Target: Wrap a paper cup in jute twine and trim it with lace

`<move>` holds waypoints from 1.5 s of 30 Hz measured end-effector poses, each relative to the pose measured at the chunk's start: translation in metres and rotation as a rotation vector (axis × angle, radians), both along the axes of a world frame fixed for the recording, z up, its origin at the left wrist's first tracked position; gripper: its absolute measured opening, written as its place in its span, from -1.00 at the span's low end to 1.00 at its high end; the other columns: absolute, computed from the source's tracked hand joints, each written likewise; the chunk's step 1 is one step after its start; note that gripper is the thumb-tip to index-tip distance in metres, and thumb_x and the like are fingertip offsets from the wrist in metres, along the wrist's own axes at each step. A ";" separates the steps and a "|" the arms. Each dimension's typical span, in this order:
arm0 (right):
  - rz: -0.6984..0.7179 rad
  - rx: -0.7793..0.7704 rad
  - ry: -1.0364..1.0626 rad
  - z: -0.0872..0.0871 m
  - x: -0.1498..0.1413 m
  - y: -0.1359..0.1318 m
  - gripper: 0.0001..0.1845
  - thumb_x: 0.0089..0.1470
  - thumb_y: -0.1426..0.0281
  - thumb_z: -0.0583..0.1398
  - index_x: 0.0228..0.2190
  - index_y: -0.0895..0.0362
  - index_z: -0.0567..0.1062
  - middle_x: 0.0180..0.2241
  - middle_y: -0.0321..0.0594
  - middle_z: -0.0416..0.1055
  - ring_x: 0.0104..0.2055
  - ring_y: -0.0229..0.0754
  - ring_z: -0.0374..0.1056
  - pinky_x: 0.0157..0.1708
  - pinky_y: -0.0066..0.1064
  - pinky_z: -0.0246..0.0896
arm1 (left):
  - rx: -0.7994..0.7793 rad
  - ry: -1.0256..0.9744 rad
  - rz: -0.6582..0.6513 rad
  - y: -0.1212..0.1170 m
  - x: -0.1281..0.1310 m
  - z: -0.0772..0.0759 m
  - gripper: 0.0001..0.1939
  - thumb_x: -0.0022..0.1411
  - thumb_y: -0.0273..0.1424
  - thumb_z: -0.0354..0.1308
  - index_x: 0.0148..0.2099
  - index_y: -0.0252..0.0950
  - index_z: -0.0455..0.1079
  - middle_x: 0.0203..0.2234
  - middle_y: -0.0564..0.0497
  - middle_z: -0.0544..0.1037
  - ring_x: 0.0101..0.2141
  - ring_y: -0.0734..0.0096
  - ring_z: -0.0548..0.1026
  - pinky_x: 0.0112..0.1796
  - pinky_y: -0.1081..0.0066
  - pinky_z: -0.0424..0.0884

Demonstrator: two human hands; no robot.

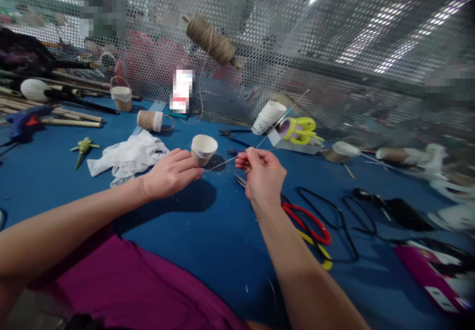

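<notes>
A thin, pale, twisted wire or thread [222,164] runs between my two hands above the blue table. My left hand [172,174] is closed, its fingertips pinching one end. Thumb and forefinger of my right hand [264,174] pinch it further along, and a straight length continues up and to the right beyond them. Just behind my left fingertips stands a small paper cup [204,147] with a pale band and a brown lower part. White lace [129,154] lies crumpled near my left wrist. Red-handled scissors [309,223] lie beneath my right forearm, partly covered.
Two small twine-wrapped baskets [121,97] are at the back left, one on its side. Stacked paper cups [267,117] lean beside yellow-handled scissors [302,128]. A glue gun [25,122] lies left; a twine spool [211,39] hangs on the mesh. A black cord [339,221] loops at right.
</notes>
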State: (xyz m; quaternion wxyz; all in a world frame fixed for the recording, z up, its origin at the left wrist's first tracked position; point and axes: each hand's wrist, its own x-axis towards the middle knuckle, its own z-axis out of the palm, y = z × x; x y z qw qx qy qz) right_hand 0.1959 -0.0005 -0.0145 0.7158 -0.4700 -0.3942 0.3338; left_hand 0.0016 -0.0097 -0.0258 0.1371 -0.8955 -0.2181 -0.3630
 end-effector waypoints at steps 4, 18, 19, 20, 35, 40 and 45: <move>-0.010 0.041 0.019 0.001 -0.002 -0.001 -0.86 -0.16 0.40 0.26 -0.60 0.18 0.40 -0.68 -0.38 0.41 -0.67 -0.38 0.30 -0.64 -0.51 0.26 | -0.818 -0.474 0.059 -0.002 0.008 -0.005 -0.91 0.09 -0.41 0.14 -0.43 -0.32 0.40 -0.51 -0.01 0.47 -0.44 0.45 0.34 -0.37 0.39 0.26; 0.004 0.015 -0.087 -0.001 0.001 -0.001 -0.87 -0.10 0.40 0.22 -0.58 0.18 0.40 -0.65 -0.36 0.41 -0.65 -0.36 0.32 -0.58 -0.47 0.29 | -1.111 -0.271 -0.020 0.000 -0.001 0.016 -0.83 0.02 -0.44 0.14 -0.27 -0.35 0.36 -0.39 -0.05 0.47 -0.41 0.45 0.37 -0.36 0.40 0.32; -0.001 0.011 -0.084 -0.001 0.001 -0.001 -0.87 -0.10 0.39 0.22 -0.58 0.18 0.40 -0.65 -0.36 0.41 -0.65 -0.36 0.32 -0.59 -0.47 0.29 | -0.861 -0.141 -0.016 0.000 -0.003 0.020 -0.74 0.02 -0.46 0.13 -0.17 -0.35 0.34 -0.29 -0.09 0.46 -0.32 0.39 0.37 -0.30 0.36 0.32; -0.003 0.009 -0.081 -0.002 0.001 0.000 -0.86 -0.11 0.39 0.22 -0.59 0.18 0.40 -0.65 -0.36 0.41 -0.65 -0.36 0.32 -0.59 -0.47 0.29 | -0.638 -0.013 -0.014 0.000 -0.005 0.023 -0.72 0.04 -0.51 0.09 -0.13 -0.35 0.33 -0.24 -0.11 0.45 -0.26 0.34 0.37 -0.25 0.32 0.31; 0.020 -0.015 -0.031 -0.003 0.000 0.001 -0.86 -0.13 0.39 0.24 -0.59 0.19 0.39 -0.67 -0.36 0.41 -0.67 -0.37 0.31 -0.62 -0.49 0.27 | 0.249 0.142 0.044 0.009 -0.013 0.010 -0.87 0.24 -0.44 0.01 -0.30 -0.29 0.38 -0.46 0.03 0.51 -0.40 0.41 0.35 -0.42 0.40 0.19; 0.012 0.014 -0.029 -0.001 -0.002 -0.001 -0.88 -0.12 0.40 0.23 -0.58 0.17 0.40 -0.65 -0.37 0.41 -0.65 -0.37 0.31 -0.60 -0.48 0.28 | -0.168 -0.129 0.150 0.007 -0.006 0.005 -0.80 0.19 -0.35 0.07 -0.44 -0.31 0.39 -0.49 -0.04 0.49 -0.43 0.40 0.32 -0.42 0.36 0.19; -0.004 0.132 -0.097 0.000 -0.004 -0.003 -0.86 -0.08 0.35 0.22 -0.56 0.15 0.40 -0.62 -0.37 0.42 -0.63 -0.36 0.33 -0.57 -0.46 0.31 | -1.095 -0.429 0.119 0.005 0.009 -0.011 -0.68 0.23 -0.30 -0.02 -0.48 -0.38 0.35 -0.64 -0.02 0.41 -0.60 0.51 0.30 -0.57 0.43 0.24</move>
